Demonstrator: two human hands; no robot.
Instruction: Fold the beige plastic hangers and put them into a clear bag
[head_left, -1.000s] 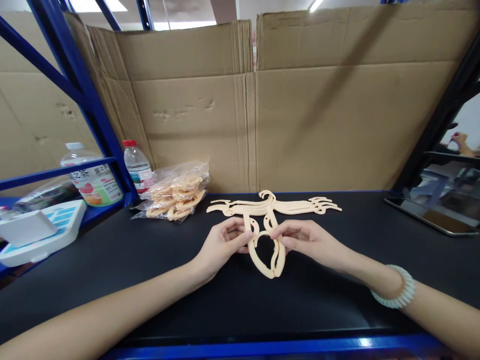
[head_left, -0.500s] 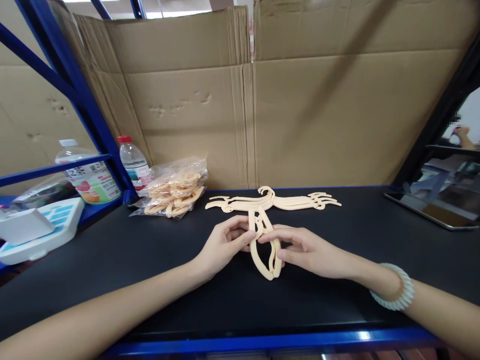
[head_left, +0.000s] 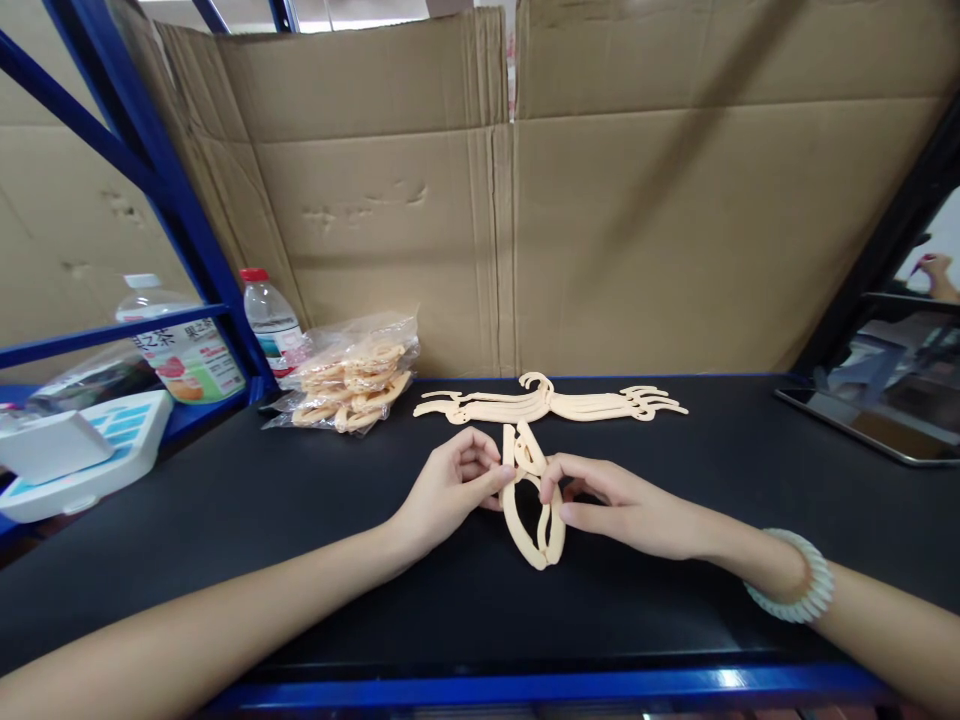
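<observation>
Between my hands is a cream plastic folding hanger (head_left: 513, 515), its arms folded together and its pointed end toward me. My left hand (head_left: 459, 485) pinches its left side between thumb and fingers. On the other side my right hand (head_left: 611, 500) grips the right arm with thumb and index finger, and a pale coiled band circles that wrist. Just beyond, a stack of unfolded cream hangers (head_left: 585, 405) lies on the black table (head_left: 360, 600), hooks pointing away from me.
At the back left lie clear bags of folded hangers (head_left: 352, 375), beside a red-capped bottle (head_left: 271, 325). A larger bottle (head_left: 187, 350) and a white-and-blue plastic device (head_left: 112, 450) stand farther left. A dark tablet (head_left: 862, 425) rests at the right. Cardboard (head_left: 360, 220) walls the back.
The hanger has shifted slightly toward me, and its small inner hook part sits differently between the arms. My right index finger has moved from the hanger's middle to its right arm.
</observation>
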